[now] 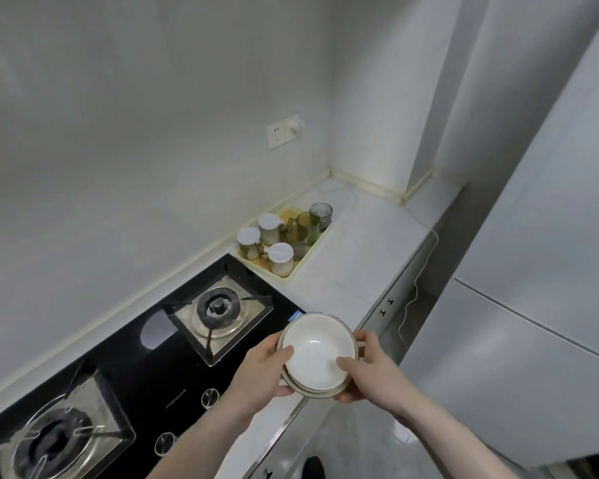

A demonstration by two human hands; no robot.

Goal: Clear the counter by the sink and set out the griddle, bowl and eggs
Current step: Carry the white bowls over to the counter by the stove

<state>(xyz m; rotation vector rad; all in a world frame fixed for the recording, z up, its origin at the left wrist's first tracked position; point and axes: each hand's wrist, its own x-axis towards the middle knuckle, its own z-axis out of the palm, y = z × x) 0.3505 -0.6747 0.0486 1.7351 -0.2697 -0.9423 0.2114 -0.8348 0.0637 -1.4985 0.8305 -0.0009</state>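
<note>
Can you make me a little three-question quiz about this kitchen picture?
1. True or false: both hands hold the stack of bowls.
2. Where is the yellow tray of jars and glasses? A) on the stove B) on the counter past the stove C) on the floor
3. Fill in: the stove shows ___ burners.

Key: 1 true: the left hand and right hand grip opposite sides. 2 B. 3 two.

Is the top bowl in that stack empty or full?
Empty. The top bowl shows a bare white inside with only a glint of light; it sits mouth up on the stack, held by the left hand and right hand.
</note>
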